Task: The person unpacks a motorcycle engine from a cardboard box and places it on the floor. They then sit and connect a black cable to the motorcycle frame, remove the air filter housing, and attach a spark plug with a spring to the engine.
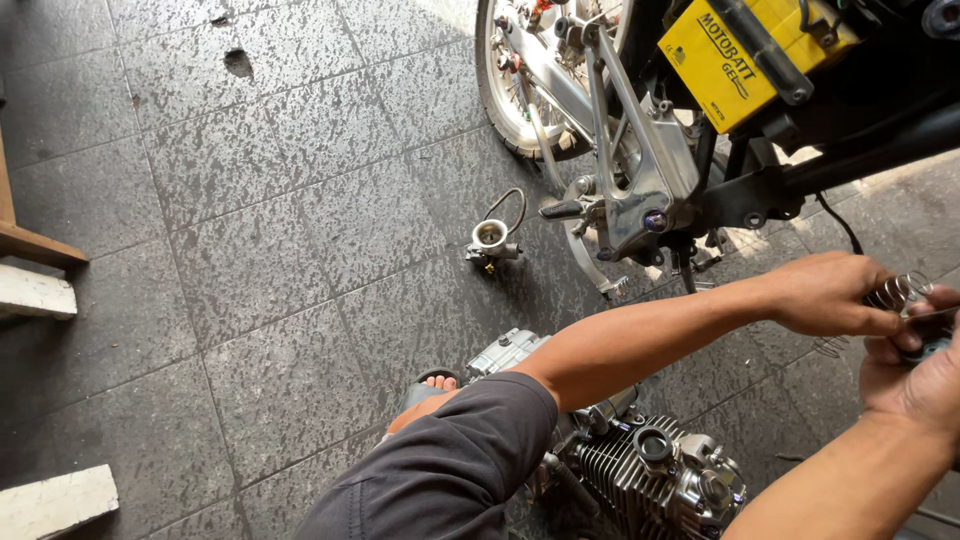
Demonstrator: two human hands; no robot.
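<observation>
At about 3 o'clock in the head view, both hands meet at the right edge around a small coiled metal spring (pixel 897 291). The left hand (pixel 825 293) reaches in from 8 o'clock across the knee, its fingers (pixel 880 322) curled shut on the spring's lower side. The right hand (pixel 915 375) comes up from 5 o'clock; its fingers are closed too, thumb pressed against the spring and a dark small part that is cut off by the frame edge, so I cannot tell what that part is. The spring is held in the air above the tiled floor (pixel 280 260), touching both hands. At 6 o'clock a removed motorcycle engine (pixel 640 465) with cooling fins lies on the floor, just beside the person's knee in dark grey shorts (pixel 450 470) and a sandalled foot (pixel 432 385). At the centre a carburettor (pixel 492 240) with a looped cable sits alone on the tiles. At 1 o'clock stands the motorcycle frame (pixel 640 180) with its rear wheel (pixel 510 80), and a yellow battery (pixel 740 55) sits up at 2 o'clock. White blocks (pixel 55 500) lie at 8 o'clock near the left edge.
</observation>
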